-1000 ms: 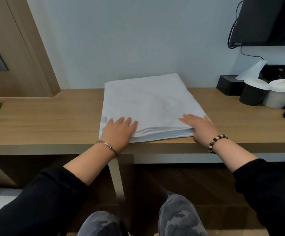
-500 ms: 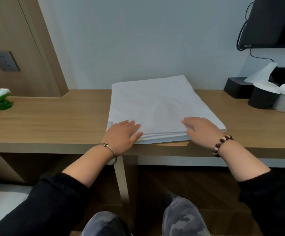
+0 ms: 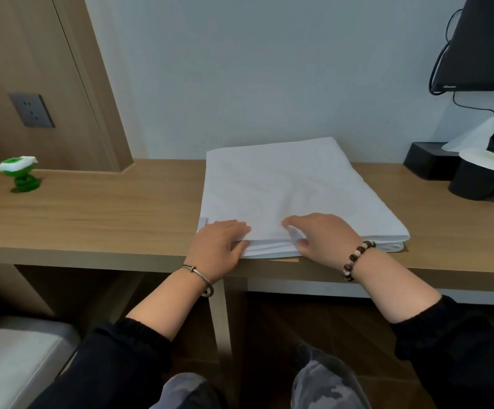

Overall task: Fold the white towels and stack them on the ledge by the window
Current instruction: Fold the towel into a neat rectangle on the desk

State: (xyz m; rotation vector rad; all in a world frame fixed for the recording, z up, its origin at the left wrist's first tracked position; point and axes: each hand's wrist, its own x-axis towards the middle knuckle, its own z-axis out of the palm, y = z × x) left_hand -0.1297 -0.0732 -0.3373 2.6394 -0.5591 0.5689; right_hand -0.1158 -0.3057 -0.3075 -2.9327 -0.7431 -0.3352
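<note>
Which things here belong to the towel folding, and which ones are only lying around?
For the job: towel, folded on the desk; left hand and right hand at its near edge.
Lying about: green toy, tissue box, cups, TV, socket.

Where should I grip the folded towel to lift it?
Grip the folded towel along its near edge, toward both front corners, coming from the front of the desk. It lies flat, its layered edge facing you at the desk's lip, so a grip can likely slip under and clamp all layers.
</note>
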